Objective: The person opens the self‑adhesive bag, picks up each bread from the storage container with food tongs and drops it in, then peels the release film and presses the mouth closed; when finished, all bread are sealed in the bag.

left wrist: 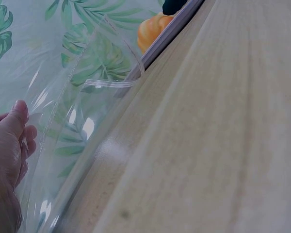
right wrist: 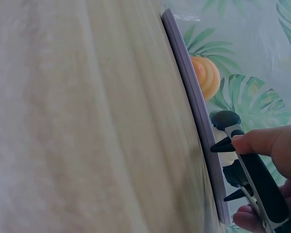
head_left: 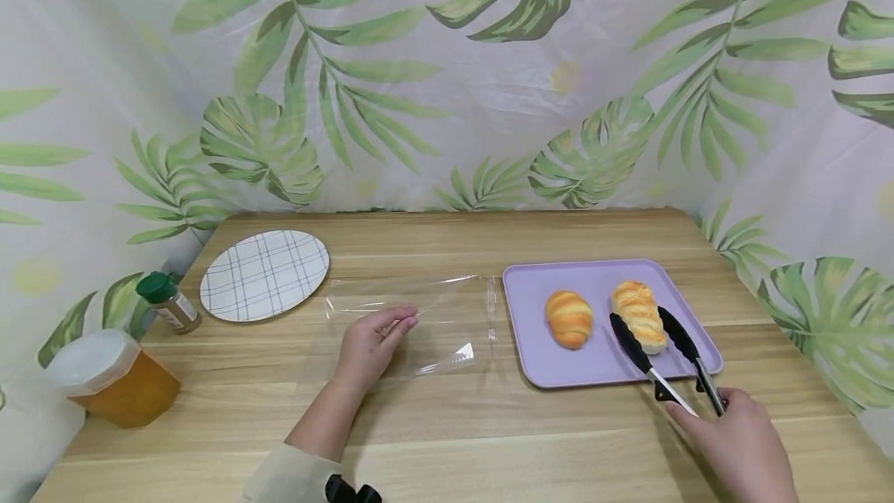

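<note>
My left hand (head_left: pixel 373 344) pinches the upper film of a clear plastic bag (head_left: pixel 447 332) between thumb and fingers; its open end faces the tray, standing a little apart in the left wrist view. With my right hand (head_left: pixel 743 441) I grip black-tipped tongs (head_left: pixel 673 394), also seen in the right wrist view as dark tongs (right wrist: pixel 259 182). The tong tips straddle a long scored bread roll (head_left: pixel 639 315) on a lilac tray (head_left: pixel 608 371). Left of it on the same tray lies a round striped bread roll (head_left: pixel 569 320).
At the left stand a plate with a blue grid pattern (head_left: pixel 265 275), a green-capped spice jar (head_left: pixel 169 303) and a white-lidded container of amber contents (head_left: pixel 115 379). A leaf-print cloth (head_left: pixel 489 99) hangs behind the wooden table (head_left: pixel 447 441).
</note>
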`<move>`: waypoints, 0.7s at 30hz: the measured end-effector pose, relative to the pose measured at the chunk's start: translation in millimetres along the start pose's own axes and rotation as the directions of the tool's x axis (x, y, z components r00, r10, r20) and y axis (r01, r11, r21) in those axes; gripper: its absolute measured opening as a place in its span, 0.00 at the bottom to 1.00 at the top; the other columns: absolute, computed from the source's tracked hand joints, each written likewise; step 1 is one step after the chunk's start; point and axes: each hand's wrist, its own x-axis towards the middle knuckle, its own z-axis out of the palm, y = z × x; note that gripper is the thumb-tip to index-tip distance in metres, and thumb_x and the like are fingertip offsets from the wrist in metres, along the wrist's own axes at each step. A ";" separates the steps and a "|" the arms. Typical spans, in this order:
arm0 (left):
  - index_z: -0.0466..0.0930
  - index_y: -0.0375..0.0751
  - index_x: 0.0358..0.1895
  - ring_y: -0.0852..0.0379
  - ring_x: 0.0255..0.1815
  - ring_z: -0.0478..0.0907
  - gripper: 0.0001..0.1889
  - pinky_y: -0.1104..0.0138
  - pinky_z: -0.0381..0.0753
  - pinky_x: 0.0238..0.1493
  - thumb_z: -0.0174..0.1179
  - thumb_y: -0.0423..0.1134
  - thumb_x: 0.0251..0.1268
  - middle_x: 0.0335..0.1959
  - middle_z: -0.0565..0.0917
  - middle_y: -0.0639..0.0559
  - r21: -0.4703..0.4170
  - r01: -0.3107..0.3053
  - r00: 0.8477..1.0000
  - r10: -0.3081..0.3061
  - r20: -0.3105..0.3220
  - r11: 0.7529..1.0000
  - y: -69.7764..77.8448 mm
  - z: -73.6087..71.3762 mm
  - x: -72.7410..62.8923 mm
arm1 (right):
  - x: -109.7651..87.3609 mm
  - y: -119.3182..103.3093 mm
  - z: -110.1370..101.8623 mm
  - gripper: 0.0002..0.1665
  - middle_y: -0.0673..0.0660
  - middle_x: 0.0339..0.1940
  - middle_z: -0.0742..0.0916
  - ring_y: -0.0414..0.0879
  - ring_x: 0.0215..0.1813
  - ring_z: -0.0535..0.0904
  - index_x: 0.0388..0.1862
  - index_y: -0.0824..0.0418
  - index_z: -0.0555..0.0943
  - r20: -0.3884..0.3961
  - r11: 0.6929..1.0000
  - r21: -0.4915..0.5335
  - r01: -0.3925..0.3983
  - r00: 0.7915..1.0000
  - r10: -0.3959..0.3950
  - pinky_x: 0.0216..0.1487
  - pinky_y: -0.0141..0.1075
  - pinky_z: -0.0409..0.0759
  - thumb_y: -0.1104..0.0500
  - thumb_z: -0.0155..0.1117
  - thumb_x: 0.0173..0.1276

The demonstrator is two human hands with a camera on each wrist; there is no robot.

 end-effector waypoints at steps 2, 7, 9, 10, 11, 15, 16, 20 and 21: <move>0.89 0.40 0.39 0.50 0.45 0.88 0.07 0.56 0.87 0.49 0.68 0.35 0.59 0.41 0.90 0.47 -0.002 -0.004 1.000 0.004 -0.003 1.000 -0.1 0.2 0.1 | 0.0 0.4 0.0 0.64 0.83 0.49 0.78 0.69 0.46 0.79 0.59 0.84 0.66 0.003 1.000 -0.003 0.000 1.000 0.000 0.37 0.53 0.79 0.26 0.65 0.55; 0.89 0.40 0.39 0.50 0.45 0.88 0.07 0.56 0.87 0.49 0.68 0.35 0.59 0.40 0.90 0.47 0.002 -0.007 1.000 0.007 -0.008 1.000 -1.0 0.7 -0.2 | -1.9 0.6 -0.5 0.61 0.81 0.45 0.80 0.67 0.42 0.80 0.56 0.84 0.68 0.016 1.000 -0.009 -0.005 1.000 0.005 0.35 0.52 0.79 0.26 0.66 0.55; 0.89 0.41 0.39 0.50 0.45 0.88 0.07 0.56 0.87 0.49 0.68 0.35 0.58 0.40 0.90 0.47 0.004 -0.008 1.000 0.008 -0.008 1.000 -1.4 0.8 -0.4 | -2.3 0.9 -0.4 0.61 0.80 0.44 0.80 0.65 0.41 0.80 0.55 0.84 0.69 0.023 1.000 -0.012 -0.014 1.000 0.014 0.34 0.50 0.79 0.27 0.66 0.55; 0.89 0.41 0.39 0.50 0.45 0.88 0.07 0.56 0.87 0.49 0.68 0.35 0.58 0.40 0.90 0.47 0.004 -0.008 1.000 0.008 -0.008 1.000 -1.7 0.9 -0.4 | -2.1 0.9 -0.2 0.60 0.79 0.44 0.80 0.64 0.40 0.80 0.55 0.84 0.69 0.025 1.000 -0.013 -0.020 0.999 0.020 0.33 0.49 0.79 0.27 0.66 0.55; 0.89 0.41 0.39 0.50 0.45 0.88 0.07 0.56 0.87 0.49 0.68 0.35 0.58 0.40 0.90 0.47 0.004 -0.010 1.000 0.010 -0.009 1.000 -1.8 0.9 -0.4 | -2.2 0.9 -0.1 0.60 0.79 0.43 0.81 0.62 0.39 0.80 0.55 0.83 0.69 0.027 1.000 -0.015 -0.024 0.999 0.024 0.32 0.49 0.78 0.27 0.66 0.55; 0.89 0.40 0.39 0.50 0.44 0.88 0.06 0.56 0.87 0.48 0.68 0.35 0.58 0.40 0.90 0.47 0.001 -0.021 1.000 0.021 -0.014 1.000 -2.2 0.9 -0.2 | -1.2 1.4 0.4 0.60 0.78 0.43 0.81 0.60 0.37 0.79 0.55 0.84 0.69 0.035 1.000 -0.019 -0.024 0.999 0.025 0.31 0.47 0.78 0.27 0.65 0.55; 0.89 0.40 0.39 0.50 0.44 0.88 0.06 0.56 0.87 0.48 0.68 0.35 0.58 0.40 0.90 0.47 0.001 -0.024 1.000 0.024 -0.015 1.000 -2.2 0.9 -0.1 | -0.9 1.6 0.4 0.60 0.78 0.43 0.81 0.60 0.37 0.79 0.55 0.84 0.69 0.032 0.999 -0.022 -0.023 0.999 0.024 0.31 0.47 0.78 0.27 0.65 0.56; 0.89 0.40 0.39 0.50 0.44 0.88 0.06 0.57 0.87 0.48 0.68 0.35 0.58 0.40 0.90 0.47 0.002 -0.025 1.000 0.025 -0.013 1.000 -2.1 0.9 -0.1 | -1.7 1.9 -0.4 0.60 0.79 0.45 0.81 0.62 0.40 0.80 0.56 0.83 0.69 0.014 0.999 -0.034 -0.016 1.000 0.016 0.34 0.49 0.79 0.26 0.63 0.56; 0.89 0.41 0.39 0.50 0.44 0.88 0.06 0.57 0.87 0.48 0.68 0.35 0.58 0.40 0.90 0.47 0.003 -0.023 1.000 0.023 -0.012 1.000 -2.1 0.9 -0.1 | -2.5 1.7 -0.8 0.60 0.79 0.46 0.81 0.63 0.42 0.80 0.57 0.82 0.70 0.004 0.999 -0.034 -0.015 1.000 0.015 0.35 0.50 0.79 0.25 0.63 0.56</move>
